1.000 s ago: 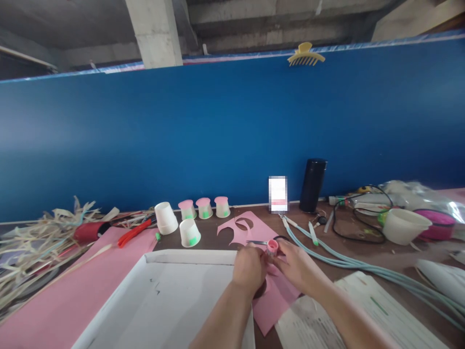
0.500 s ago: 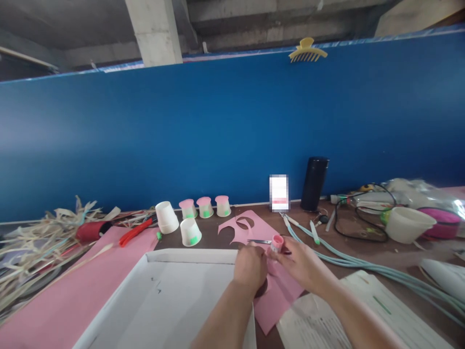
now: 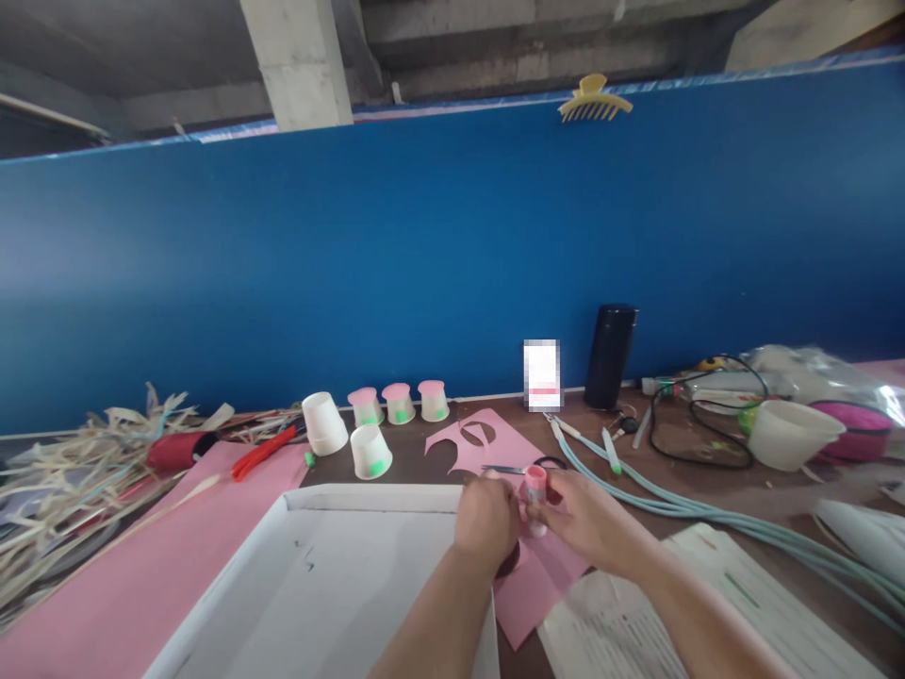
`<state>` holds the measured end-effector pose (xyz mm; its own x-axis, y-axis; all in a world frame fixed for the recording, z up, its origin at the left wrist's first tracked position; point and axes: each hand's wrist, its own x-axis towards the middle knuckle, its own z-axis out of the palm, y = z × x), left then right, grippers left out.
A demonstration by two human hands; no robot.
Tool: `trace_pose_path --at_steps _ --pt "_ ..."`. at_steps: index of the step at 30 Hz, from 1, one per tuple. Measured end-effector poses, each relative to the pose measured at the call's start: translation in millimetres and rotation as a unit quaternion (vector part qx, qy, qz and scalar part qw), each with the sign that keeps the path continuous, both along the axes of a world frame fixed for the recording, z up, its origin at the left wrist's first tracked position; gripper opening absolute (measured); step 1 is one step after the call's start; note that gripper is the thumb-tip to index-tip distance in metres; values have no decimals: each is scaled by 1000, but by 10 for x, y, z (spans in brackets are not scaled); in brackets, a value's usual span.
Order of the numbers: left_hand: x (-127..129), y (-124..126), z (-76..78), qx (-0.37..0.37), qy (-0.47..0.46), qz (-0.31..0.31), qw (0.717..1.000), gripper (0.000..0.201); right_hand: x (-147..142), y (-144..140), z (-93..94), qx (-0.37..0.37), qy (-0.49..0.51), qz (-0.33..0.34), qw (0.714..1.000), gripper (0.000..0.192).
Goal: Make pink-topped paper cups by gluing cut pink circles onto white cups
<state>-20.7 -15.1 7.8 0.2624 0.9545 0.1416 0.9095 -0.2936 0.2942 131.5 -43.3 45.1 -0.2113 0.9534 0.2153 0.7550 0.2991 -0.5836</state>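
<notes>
My right hand (image 3: 576,514) grips a glue stick (image 3: 536,488) with a pink end, held nearly upright over the pink paper. Close beside it, my left hand (image 3: 487,514) is closed, its fingers curled over a bit of pink that I cannot make out fully. Both hands are above a pink sheet with round cut-outs (image 3: 513,436). Behind the glue stick lies a pair of scissors (image 3: 501,469), its blades pointing left and its handles partly hidden. A white box lid (image 3: 374,566) lies under my left forearm.
White paper cups (image 3: 371,455) stand at the back left, several with pink tops. A black bottle (image 3: 612,358) and a white cup (image 3: 792,436) are on the right, near pale blue cables (image 3: 679,512). Printed paper (image 3: 636,622) lies near my right forearm; paper strips (image 3: 91,471) heap at left.
The glue stick has turned from tilted to more upright and dropped slightly in my right hand. My left hand has hardly moved.
</notes>
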Motion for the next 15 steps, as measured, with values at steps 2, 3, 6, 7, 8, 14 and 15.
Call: trace_pose_path --at_steps 2,3,6,7,8,14,15 --pt "-1 13 -30 6 -10 1 1000 31 21 2 25 5 28 7 1000 14" --pt "-1 20 -43 8 -14 2 1000 31 29 9 28 10 38 7 999 15" --pt "-3 34 -62 12 -15 -1 1000 32 28 45 -9 26 30 -4 999 15" --pt "-3 35 -61 14 -14 -3 1000 32 19 58 -32 31 14 -2 999 14" --pt "-4 34 -57 15 -14 -4 1000 32 8 70 -56 36 -3 2 999 13" --pt "-11 18 -28 7 -23 -5 1000 29 -39 84 -119 35 -37 7 999 9" --pt "-12 17 -27 7 -23 -5 1000 29 -36 77 -111 30 -36 5 999 10"
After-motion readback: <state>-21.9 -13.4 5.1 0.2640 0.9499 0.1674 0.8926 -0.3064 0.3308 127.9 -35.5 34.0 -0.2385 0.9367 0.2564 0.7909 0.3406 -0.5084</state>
